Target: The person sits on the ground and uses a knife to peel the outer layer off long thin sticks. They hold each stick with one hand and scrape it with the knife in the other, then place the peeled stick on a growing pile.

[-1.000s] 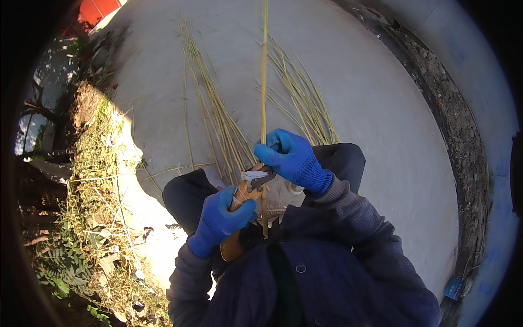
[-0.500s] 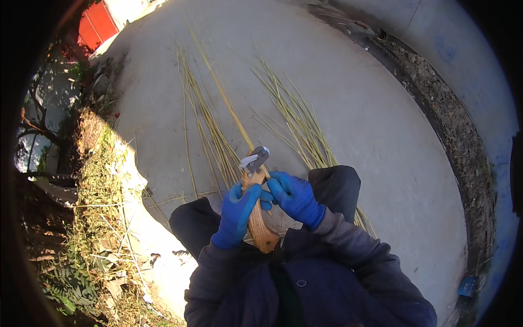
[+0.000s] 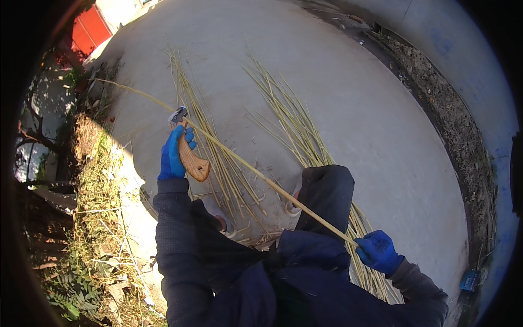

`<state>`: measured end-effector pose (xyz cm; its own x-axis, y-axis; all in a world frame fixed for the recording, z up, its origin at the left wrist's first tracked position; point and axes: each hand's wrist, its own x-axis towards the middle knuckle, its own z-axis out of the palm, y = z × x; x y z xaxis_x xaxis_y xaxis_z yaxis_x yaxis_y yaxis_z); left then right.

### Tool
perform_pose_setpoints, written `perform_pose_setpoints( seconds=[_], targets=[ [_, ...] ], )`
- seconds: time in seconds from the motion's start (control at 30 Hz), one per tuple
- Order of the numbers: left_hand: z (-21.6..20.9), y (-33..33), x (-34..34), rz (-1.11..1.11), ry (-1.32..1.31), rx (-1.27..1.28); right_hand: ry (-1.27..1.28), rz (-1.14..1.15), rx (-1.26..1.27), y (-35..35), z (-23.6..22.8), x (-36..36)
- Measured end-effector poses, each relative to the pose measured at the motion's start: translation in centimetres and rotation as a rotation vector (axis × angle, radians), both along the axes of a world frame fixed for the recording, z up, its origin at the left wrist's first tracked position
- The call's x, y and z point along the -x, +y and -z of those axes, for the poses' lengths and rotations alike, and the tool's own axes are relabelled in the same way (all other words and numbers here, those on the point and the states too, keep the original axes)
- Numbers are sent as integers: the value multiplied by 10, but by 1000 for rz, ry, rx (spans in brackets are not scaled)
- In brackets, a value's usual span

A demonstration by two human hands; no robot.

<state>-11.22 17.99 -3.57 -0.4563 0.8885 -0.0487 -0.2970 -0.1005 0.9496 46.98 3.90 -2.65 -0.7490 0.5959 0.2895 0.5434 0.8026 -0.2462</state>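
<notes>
In a blue glove, my left hand (image 3: 172,158) grips a curved wooden-handled tool (image 3: 193,160) with a small metal head. That arm is stretched forward and to the left. A long, thin yellow-green stalk (image 3: 267,181) runs at a slant across my lap, and it passes at the tool's metal head; whether it goes through or only beside the metal is too small to tell. My right hand (image 3: 378,252), also gloved in blue, is closed round the stalk's near end by my right thigh. The far end sticks out beyond the tool at the upper left.
One loose bundle of stalks (image 3: 218,158) lies on the concrete ground (image 3: 376,136) between my feet and forward. A second bundle (image 3: 299,125) extends past my right leg. Dry plants and leaves (image 3: 101,218) line the left side; a wall (image 3: 463,54) curves along the right.
My hands have moved apart from in front of my lap: the left forward and left with the tool, the right back and right with the stalk's end. The stalk now slants across me.
</notes>
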Motion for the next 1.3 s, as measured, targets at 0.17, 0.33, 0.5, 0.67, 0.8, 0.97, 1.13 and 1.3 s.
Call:
perform_pose_setpoints(
  seconds=[0.17,0.33,0.5,0.67,0.8,0.97,1.13,1.3],
  targets=[
    [4,-2,-70,59,-34,53,86,174,636,27,-7,17],
    [1,-29,-154,185,-92,129,306,121,1080,102,-3,142],
    [12,-28,-139,149,-91,61,213,70,579,124,29,177],
    [14,7,3,-61,-78,13,40,60,602,22,34,14],
    [23,14,31,-45,9,101,-92,207,539,-31,17,-70],
    [26,2,-59,91,-97,64,107,224,994,13,-2,0],
    [29,-32,-163,203,-153,121,235,140,1033,107,-3,135],
    [46,-25,-145,208,-195,113,238,32,515,120,26,173]
  ],
)
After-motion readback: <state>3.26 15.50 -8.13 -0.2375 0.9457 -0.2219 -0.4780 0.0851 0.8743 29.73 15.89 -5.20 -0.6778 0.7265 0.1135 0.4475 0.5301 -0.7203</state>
